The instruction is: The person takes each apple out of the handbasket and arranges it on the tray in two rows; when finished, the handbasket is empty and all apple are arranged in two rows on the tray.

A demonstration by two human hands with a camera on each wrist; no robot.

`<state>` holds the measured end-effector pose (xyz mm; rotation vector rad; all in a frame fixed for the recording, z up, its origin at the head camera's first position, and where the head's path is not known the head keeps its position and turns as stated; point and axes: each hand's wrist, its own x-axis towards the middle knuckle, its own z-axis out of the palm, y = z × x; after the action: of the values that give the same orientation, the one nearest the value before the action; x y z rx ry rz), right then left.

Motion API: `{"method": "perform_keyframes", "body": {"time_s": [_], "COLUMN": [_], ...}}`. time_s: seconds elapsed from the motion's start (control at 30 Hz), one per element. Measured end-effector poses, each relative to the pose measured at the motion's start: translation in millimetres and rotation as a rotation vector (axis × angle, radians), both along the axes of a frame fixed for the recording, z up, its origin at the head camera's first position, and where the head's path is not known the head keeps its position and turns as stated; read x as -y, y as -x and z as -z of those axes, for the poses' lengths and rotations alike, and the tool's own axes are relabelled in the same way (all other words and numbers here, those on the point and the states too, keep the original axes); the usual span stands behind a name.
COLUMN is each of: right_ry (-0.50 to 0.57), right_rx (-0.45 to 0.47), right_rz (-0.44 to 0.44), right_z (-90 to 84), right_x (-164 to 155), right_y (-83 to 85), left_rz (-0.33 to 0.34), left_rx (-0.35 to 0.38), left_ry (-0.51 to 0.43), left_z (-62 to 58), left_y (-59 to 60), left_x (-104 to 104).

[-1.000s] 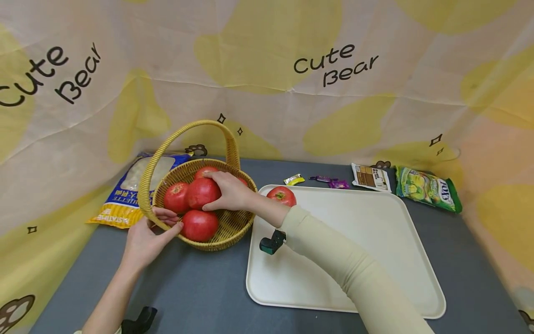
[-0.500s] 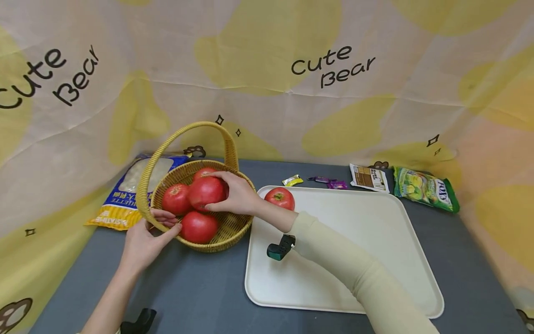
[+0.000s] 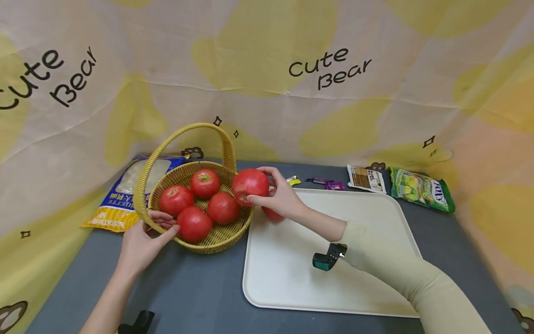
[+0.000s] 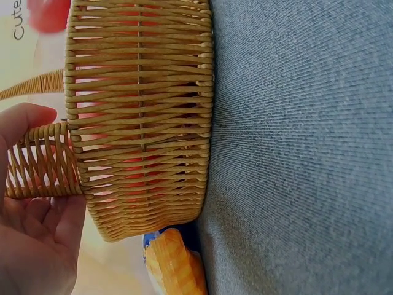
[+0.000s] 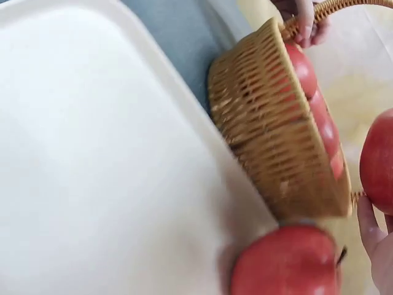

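A woven yellow basket [image 3: 208,241] [image 4: 141,117] [image 5: 276,141] with a tall handle stands on the grey table and holds several red tomatoes [image 3: 204,183]. My left hand [image 3: 167,223] [image 4: 37,233] grips the basket's rim at the foot of the handle. Just right of the basket's rim, my right hand [image 3: 267,188] holds one red tomato [image 3: 249,183] [image 5: 377,163] in the air. Beneath it, a second tomato [image 3: 270,214] [image 5: 285,261] lies on the near-left corner of the white tray [image 3: 333,260] [image 5: 92,153], partly hidden by the hand.
A blue and yellow bag [image 3: 118,199] [image 4: 175,264] lies behind the basket at the left. Beyond the tray lie small sweet wrappers [image 3: 327,183], a brown packet [image 3: 367,178] and a green snack bag [image 3: 421,188]. A printed cloth backdrop encloses the table.
My right hand has lifted a tomato out of the basket and carried it right, past the rim towards the tray. The left hand stays on the basket.
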<state>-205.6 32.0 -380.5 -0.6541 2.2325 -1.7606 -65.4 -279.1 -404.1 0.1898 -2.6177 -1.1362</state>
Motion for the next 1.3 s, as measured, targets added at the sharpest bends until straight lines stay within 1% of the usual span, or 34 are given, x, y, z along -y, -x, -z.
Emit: {"method": "perform_keyframes", "body": {"time_s": [0.13, 0.27, 0.47, 0.53, 0.63, 0.8, 1.07, 1.17, 1.3], "right_ry": [-0.015, -0.039, -0.136, -0.171, -0.228, -0.306, -0.374, -0.375, -0.352], "right_rx": [-0.003, -0.024, -0.032, -0.058, -0.12, -0.216, -0.35, -0.395, -0.418], "right_rz": [0.081, 0.155, 0.245, 0.262, 0.282, 0.293, 0.248, 0.207, 0.16], "right_z": [4.9, 13.8, 34.5, 41.2, 49.3, 60.2, 73.9, 77.1, 78.5], "right_x": [-38.2, -73.9, -117.6, -129.2, -143.6, -160.3, -163.3, -162.9, -163.2], "right_y": [-0.9, -1.6, -3.7, -4.3, -4.5, -1.3, 3.7, 2.1, -0.3], "left_rz": [-0.001, -0.005, -0.017, -0.021, -0.024, -0.02, -0.015, -0.015, -0.02], "left_rx": [0.003, 0.003, -0.001, 0.0, 0.0, 0.007, -0.004, -0.008, -0.008], "left_ry": [-0.004, -0.014, -0.014, -0.015, -0.017, -0.015, -0.024, -0.027, -0.017], "left_z": [-0.5, -0.4, -0.6, -0.5, -0.8, -1.6, -0.2, 0.5, -0.3], "left_y": [0.8, 1.3, 0.4, -0.2, -0.6, 0.3, 1.0, 1.1, 1.3], "left_x": [-0.2, -0.6, -0.7, -0.8, -1.1, -2.6, -3.0, -3.0, -2.6]}}
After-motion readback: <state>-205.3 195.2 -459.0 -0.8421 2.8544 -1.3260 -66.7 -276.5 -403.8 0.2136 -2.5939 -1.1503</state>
